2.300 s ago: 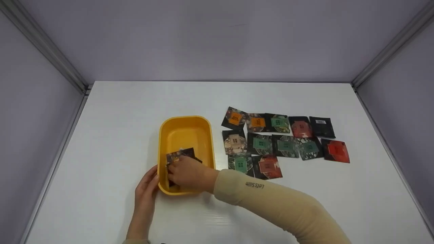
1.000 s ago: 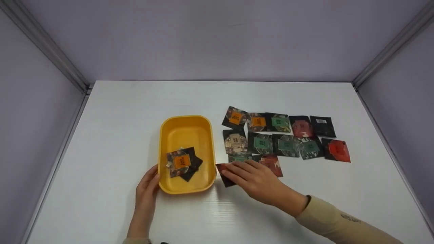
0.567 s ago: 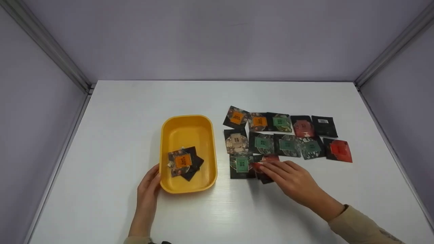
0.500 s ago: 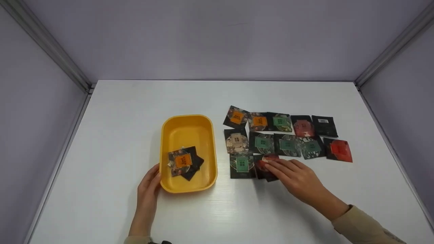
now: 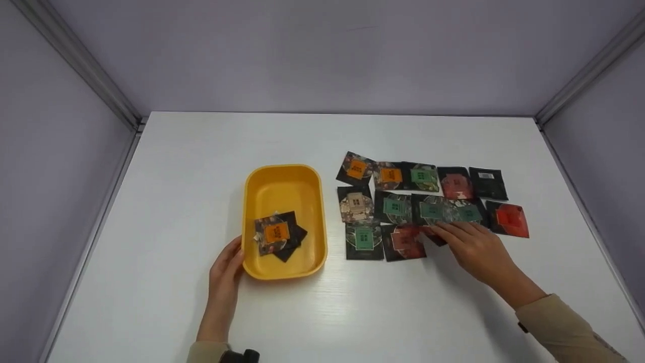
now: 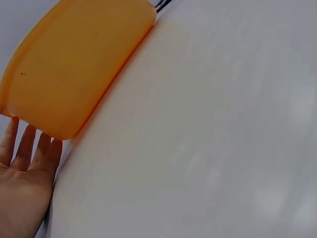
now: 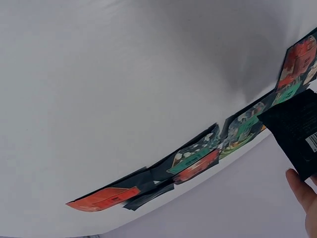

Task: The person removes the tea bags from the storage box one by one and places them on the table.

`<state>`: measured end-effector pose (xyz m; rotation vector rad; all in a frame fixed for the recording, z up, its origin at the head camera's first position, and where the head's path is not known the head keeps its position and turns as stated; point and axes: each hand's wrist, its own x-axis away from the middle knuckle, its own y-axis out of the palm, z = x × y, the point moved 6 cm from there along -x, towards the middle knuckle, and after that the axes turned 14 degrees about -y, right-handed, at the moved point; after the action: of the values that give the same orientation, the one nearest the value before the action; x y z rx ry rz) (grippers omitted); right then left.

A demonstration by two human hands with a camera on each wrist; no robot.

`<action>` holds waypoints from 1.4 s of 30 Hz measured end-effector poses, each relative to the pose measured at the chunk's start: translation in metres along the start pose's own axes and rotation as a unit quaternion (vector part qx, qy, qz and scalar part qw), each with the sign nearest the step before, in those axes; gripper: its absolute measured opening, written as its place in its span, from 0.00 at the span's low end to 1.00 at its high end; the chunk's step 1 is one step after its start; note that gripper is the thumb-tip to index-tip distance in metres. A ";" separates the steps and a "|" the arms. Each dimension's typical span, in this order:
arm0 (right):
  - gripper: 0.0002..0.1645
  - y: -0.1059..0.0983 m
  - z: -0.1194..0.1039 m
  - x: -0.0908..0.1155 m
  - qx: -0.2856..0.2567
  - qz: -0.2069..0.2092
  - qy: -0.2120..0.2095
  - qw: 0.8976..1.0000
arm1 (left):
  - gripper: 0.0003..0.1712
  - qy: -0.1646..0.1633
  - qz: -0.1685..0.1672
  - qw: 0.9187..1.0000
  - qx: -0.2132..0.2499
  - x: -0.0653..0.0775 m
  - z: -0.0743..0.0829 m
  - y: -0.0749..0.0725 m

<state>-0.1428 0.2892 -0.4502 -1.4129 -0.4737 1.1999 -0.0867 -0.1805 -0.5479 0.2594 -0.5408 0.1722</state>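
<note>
My right hand (image 5: 478, 254) pinches a small square sachet (image 5: 434, 237) just above the lower row of laid-out sachets. In the right wrist view, this black sachet (image 7: 293, 133) shows its back with a white barcode, held by fingers (image 7: 299, 191). My left hand (image 5: 225, 272) touches the left side of a yellow tray (image 5: 284, 186). Its extended fingers (image 6: 25, 148) rest against the tray's outer wall in the left wrist view. An orange-labelled sachet (image 5: 274, 234) lies over dark ones in the tray.
Sachets lie face up in uneven rows right of the tray, among them a green-labelled one (image 5: 364, 242), a red one (image 5: 404, 243) and another red one (image 5: 509, 219). One black sachet (image 5: 488, 183) lies face down. Grey walls enclose the white table (image 5: 322, 322).
My right hand has left the tray with a sachet and carried it rightward, past the red-labelled sachet in the bottom row. My left hand stays against the tray. The view has shifted slightly.
</note>
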 end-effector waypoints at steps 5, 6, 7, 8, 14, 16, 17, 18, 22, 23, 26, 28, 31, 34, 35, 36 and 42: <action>0.25 0.007 0.011 0.006 0.003 -0.029 0.020 0.999 | 0.31 -0.002 -0.001 1.000 0.001 -0.002 -0.001 0.001; 0.30 0.009 0.013 0.007 0.003 -0.036 0.023 0.999 | 0.31 -0.002 -0.003 1.000 0.007 -0.002 -0.001 0.001; 0.33 0.011 0.013 0.007 0.004 -0.041 0.024 0.999 | 0.31 -0.002 -0.004 1.000 0.010 -0.002 -0.001 0.001; 0.33 0.014 0.014 0.008 0.005 -0.048 0.023 0.999 | 0.31 -0.002 -0.004 1.000 0.014 -0.002 -0.001 0.002; 0.32 0.030 0.008 0.015 -0.021 -0.098 0.017 0.995 | 0.30 -0.003 -0.005 1.000 0.026 -0.001 0.000 0.003; 0.33 0.033 0.006 0.017 -0.034 -0.113 0.015 0.993 | 0.30 -0.004 -0.006 1.000 0.025 -0.001 0.000 0.003; 0.32 0.034 0.004 0.019 -0.040 -0.121 0.016 0.992 | 0.30 -0.003 -0.006 1.000 0.025 -0.001 0.000 0.003; 0.32 0.035 0.003 0.020 -0.046 -0.130 0.017 0.990 | 0.30 -0.004 -0.007 1.000 0.025 -0.001 0.000 0.003; 0.32 0.038 0.002 0.024 -0.071 -0.167 0.037 0.983 | 0.30 -0.001 -0.008 1.000 0.024 0.000 0.000 0.004; 0.32 0.039 0.002 0.025 -0.076 -0.175 0.043 0.981 | 0.30 -0.001 -0.007 1.000 0.023 0.000 0.000 0.004; 0.32 0.040 0.002 0.024 -0.084 -0.195 0.054 0.976 | 0.30 0.001 -0.006 1.000 0.019 0.000 0.002 0.003; 0.32 0.039 0.001 0.022 -0.080 -0.199 0.055 0.975 | 0.30 0.001 -0.005 1.000 0.017 0.000 0.002 0.003; 0.31 0.037 0.000 0.015 -0.067 -0.193 0.052 0.978 | 0.30 0.002 -0.002 1.000 0.018 0.001 0.002 0.002; 0.29 0.034 -0.004 0.006 -0.053 -0.178 0.046 0.981 | 0.29 0.004 -0.002 1.000 0.019 0.001 0.002 0.002; 0.28 0.032 -0.006 0.002 -0.049 -0.173 0.042 0.983 | 0.29 0.004 -0.002 1.000 0.020 0.001 0.002 0.002; 0.28 0.031 -0.008 -0.001 -0.046 -0.166 0.036 0.984 | 0.30 0.005 -0.003 1.000 0.021 0.001 0.001 0.002; 0.24 0.022 -0.027 -0.031 -0.034 -0.105 -0.014 0.994 | 0.30 0.009 0.002 1.000 0.023 -0.001 0.001 0.001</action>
<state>-0.1397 0.2449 -0.4629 -1.3688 -0.6708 1.0433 -0.0881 -0.1797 -0.5468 0.3008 -0.5201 0.1903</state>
